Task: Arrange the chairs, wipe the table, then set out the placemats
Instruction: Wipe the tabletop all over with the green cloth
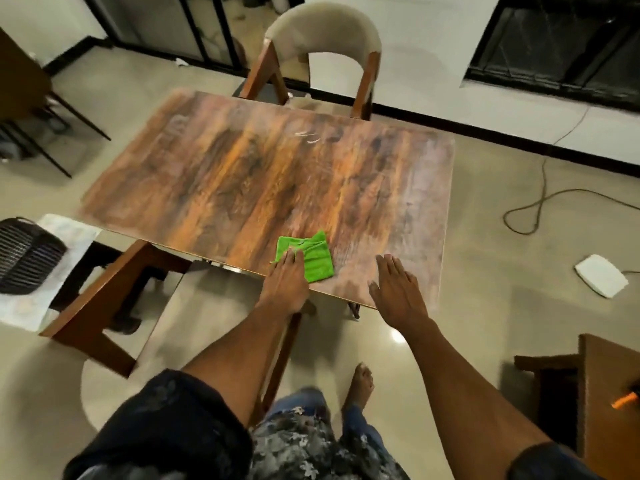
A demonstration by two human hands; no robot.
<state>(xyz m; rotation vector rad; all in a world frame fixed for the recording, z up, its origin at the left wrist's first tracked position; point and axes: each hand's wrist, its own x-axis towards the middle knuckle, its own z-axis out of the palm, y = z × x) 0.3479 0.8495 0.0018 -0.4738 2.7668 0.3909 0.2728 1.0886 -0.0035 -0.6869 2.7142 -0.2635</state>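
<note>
Nearest, low in view: dark sleeves, patterned clothing, 1 bare foot (360,384) on glossy pale floor tiles (485,306). At the near left, a wooden chair (104,306) drawn close to the table's near edge, its pale seat partly under the tabletop. Left hand (285,278) flat, fingers straight and together, pressing on the near-left corner of a folded green cloth (310,256); cloth lying on the wooden table (263,174) just inside the near edge. Right hand (398,289) open, fingers straight and slightly spread, holding nothing, over the table's near edge just right of the cloth; contact with the surface impossible to tell. Faint pale streaks on the far part of the tabletop. At the far side, a second chair (322,53) with a curved beige backrest and wooden frame, pushed up to the table. On the floor to the right, a looped cable (540,206) and a white flat object (601,276). At the far left, a dark slatted basket (24,254).
</note>
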